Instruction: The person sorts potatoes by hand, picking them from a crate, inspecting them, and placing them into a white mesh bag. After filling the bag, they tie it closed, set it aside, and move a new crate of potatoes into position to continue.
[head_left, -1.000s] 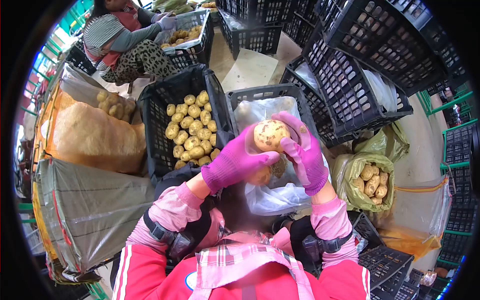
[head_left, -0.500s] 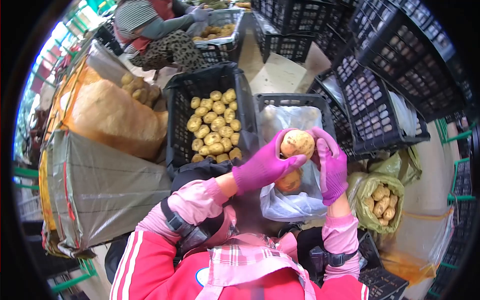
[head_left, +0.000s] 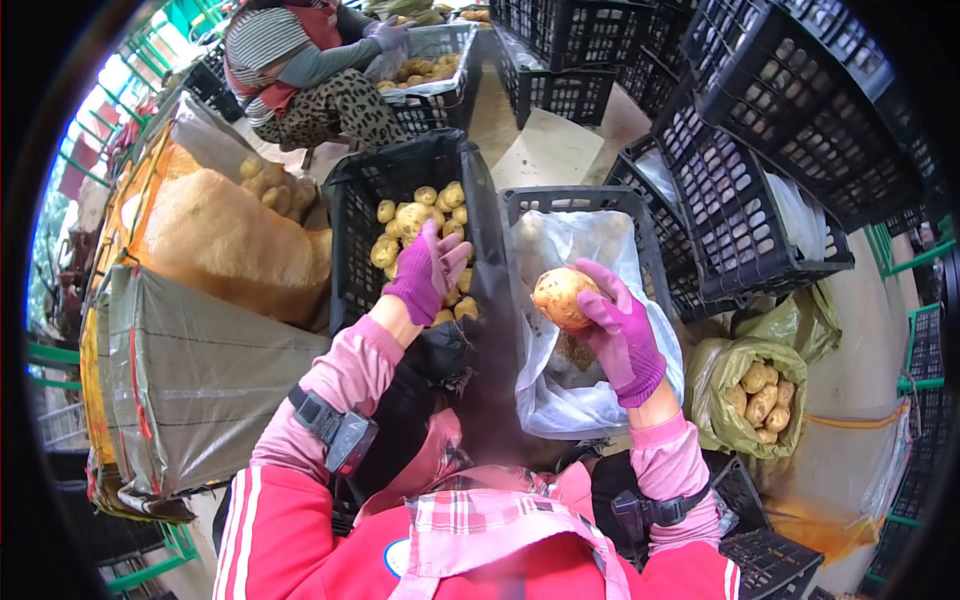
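one potato [head_left: 560, 298] sits in the gloved right hand [head_left: 626, 338]

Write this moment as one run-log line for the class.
left hand: among potatoes, left crate, grip unclear | right hand: holding large potato over white-lined crate

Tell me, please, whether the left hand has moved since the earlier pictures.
Yes, the left hand has moved leftward, to over the left crate.

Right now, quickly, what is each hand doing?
Left hand: open, fingers spread, over the potatoes in the black crate; whether it touches one can't be told.
Right hand: closed around a large potato.
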